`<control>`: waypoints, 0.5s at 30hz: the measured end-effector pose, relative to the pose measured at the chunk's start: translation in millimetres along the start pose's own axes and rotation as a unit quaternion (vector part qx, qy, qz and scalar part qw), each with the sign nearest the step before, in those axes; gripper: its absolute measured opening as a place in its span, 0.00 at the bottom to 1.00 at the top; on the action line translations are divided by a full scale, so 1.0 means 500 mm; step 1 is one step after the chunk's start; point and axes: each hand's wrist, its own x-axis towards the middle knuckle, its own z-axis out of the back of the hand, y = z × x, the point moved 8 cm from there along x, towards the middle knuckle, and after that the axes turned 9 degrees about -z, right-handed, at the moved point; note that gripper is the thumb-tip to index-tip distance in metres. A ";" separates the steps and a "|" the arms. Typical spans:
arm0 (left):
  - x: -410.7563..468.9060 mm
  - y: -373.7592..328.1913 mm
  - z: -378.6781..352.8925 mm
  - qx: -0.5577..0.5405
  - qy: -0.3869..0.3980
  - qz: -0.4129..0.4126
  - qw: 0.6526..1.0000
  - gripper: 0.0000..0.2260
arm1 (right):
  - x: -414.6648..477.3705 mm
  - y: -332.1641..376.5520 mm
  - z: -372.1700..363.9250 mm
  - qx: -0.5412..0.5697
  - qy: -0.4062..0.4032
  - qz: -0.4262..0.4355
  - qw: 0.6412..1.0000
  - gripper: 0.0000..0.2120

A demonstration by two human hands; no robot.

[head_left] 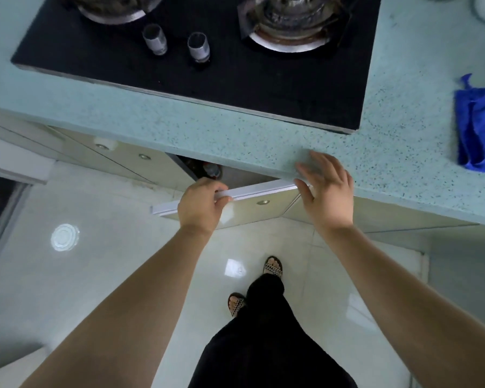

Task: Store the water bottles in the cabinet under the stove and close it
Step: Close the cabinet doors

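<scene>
Under the black gas stove (207, 79) the cream cabinet door (252, 204) stands partly open, swung out toward me. My left hand (200, 204) grips the door's white top edge. My right hand (326, 189) hovers with fingers spread over the door's right end, by the counter edge, holding nothing. Through the gap behind the door I see bottle tops (210, 168) in the dark cabinet; how many bottles there are is hidden.
A speckled pale-green countertop (235, 135) runs across the view. A blue cloth (480, 127) lies on it at the right. Closed cabinet doors (118, 155) sit to the left. Glossy white floor tiles (95, 275) and my sandalled feet (273, 267) are below.
</scene>
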 end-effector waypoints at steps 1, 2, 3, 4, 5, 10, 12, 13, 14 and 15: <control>0.002 0.002 0.003 0.002 0.004 0.000 1.000 0.08 | 0.006 0.007 -0.005 -0.001 -0.001 0.003 1.000 0.13; 0.002 0.003 0.003 0.005 0.008 0.000 1.000 0.08 | 0.011 0.010 -0.007 -0.002 -0.003 -0.001 1.000 0.12; 0.001 0.004 0.001 0.009 0.010 -0.002 1.000 0.08 | 0.013 0.010 -0.009 -0.003 -0.006 -0.006 1.000 0.12; 0.001 0.006 0.000 0.010 0.007 -0.006 1.000 0.07 | 0.014 0.009 -0.010 -0.003 -0.010 -0.011 1.000 0.12; 0.005 0.009 0.000 0.009 0.004 -0.012 1.000 0.07 | 0.014 0.008 -0.011 -0.001 -0.015 -0.014 1.000 0.11; 0.054 0.022 0.013 -0.013 -0.022 -0.020 0.999 0.07 | 0.008 0.010 -0.016 -0.002 -0.039 -0.018 0.999 0.12; 0.059 0.021 0.018 -0.007 -0.040 -0.020 0.999 0.07 | 0.000 0.013 -0.024 -0.019 -0.041 -0.023 0.999 0.14; 0.060 0.023 0.020 -0.006 -0.046 -0.019 0.999 0.07 | -0.002 0.015 -0.027 -0.026 -0.041 -0.030 0.998 0.14; 0.062 0.024 0.021 -0.006 -0.051 -0.020 0.998 0.07 | -0.003 0.017 -0.029 -0.031 -0.042 -0.039 0.998 0.15; 0.066 0.027 0.020 -0.008 -0.052 -0.023 0.998 0.07 | -0.004 0.019 -0.032 -0.034 -0.042 -0.050 0.997 0.15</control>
